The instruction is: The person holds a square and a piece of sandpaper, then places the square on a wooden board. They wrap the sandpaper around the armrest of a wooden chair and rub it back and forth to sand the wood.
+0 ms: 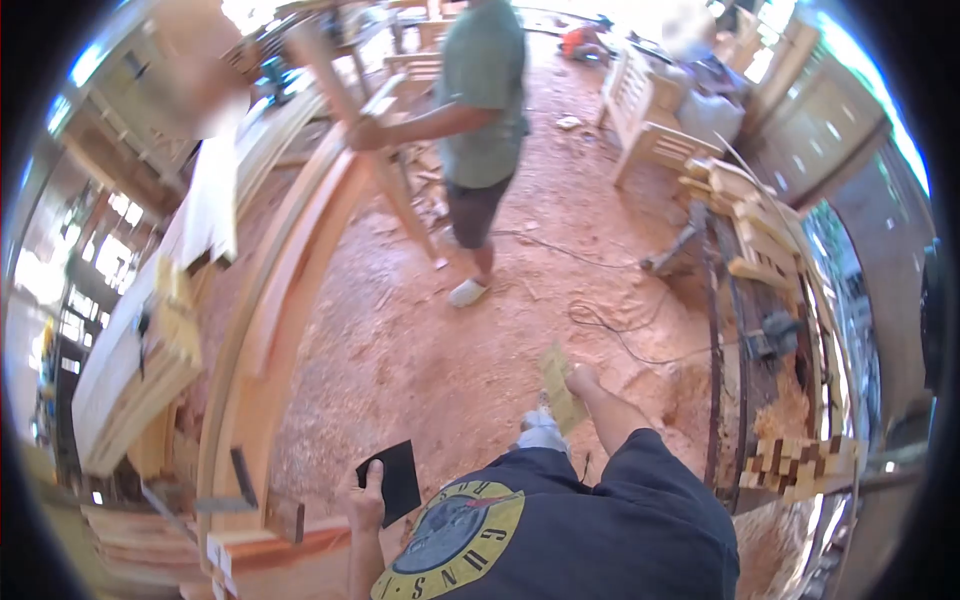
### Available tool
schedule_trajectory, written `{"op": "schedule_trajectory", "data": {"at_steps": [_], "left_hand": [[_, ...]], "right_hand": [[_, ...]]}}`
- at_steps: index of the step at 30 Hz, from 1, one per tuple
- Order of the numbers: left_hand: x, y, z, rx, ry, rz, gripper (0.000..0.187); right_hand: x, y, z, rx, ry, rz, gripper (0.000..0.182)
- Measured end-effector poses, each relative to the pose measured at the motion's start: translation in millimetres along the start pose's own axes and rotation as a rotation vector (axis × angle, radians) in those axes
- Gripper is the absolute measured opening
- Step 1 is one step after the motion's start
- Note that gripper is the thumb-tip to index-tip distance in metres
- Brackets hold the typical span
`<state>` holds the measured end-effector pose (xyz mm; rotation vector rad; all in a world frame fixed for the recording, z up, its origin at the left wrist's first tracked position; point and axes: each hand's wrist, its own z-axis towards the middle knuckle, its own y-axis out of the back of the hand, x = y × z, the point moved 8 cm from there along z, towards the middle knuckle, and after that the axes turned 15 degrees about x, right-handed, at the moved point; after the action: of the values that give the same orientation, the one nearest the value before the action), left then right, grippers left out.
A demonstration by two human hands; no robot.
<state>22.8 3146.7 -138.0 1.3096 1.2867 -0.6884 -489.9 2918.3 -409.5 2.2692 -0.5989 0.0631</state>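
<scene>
My left hand (pixel 365 498) pinches a black square sheet (pixel 402 484), thumb on its near face, low beside my dark printed shirt (pixel 610 510). Its material cannot be made out. My right hand (pixel 582 380) is closed on the edge of a yellowish rectangular sheet (pixel 563 392), held out over the dusty floor and slightly blurred. The two sheets are well apart. Just left of my left hand lie stacked wooden boards (pixel 270 550) and a dark metal square (pixel 240 490).
Ahead, a co-worker (pixel 478 120) grips a tilted wooden plank (pixel 385 175). Long boards (pixel 270 270) run along the left. A power tool (pixel 775 337) sits at right, its cord (pixel 640 355) looping on the floor. Cut wood blocks (pixel 800 465) are stacked at lower right.
</scene>
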Motion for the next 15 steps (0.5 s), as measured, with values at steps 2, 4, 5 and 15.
{"op": "schedule_trajectory", "data": {"at_steps": [2, 4, 5, 15], "left_hand": [[-26, -59, 40, 0.095, -0.030, 0.014, 0.017], [-48, -126, 82, 0.197, -0.066, 0.091, 0.018], [-56, -162, 107, 0.278, -0.053, 0.178, 0.019], [-192, -416, 285, 0.540, -0.315, 0.418, 0.016]], "right_hand": [[-54, 24, 9, -0.029, -0.022, 0.080, 0.034], [-104, 53, 14, -0.049, -0.041, 0.156, 0.034], [-125, 67, 16, -0.054, -0.049, 0.197, 0.034], [-238, 179, 105, -0.066, -0.080, 0.276, 0.041]]}}
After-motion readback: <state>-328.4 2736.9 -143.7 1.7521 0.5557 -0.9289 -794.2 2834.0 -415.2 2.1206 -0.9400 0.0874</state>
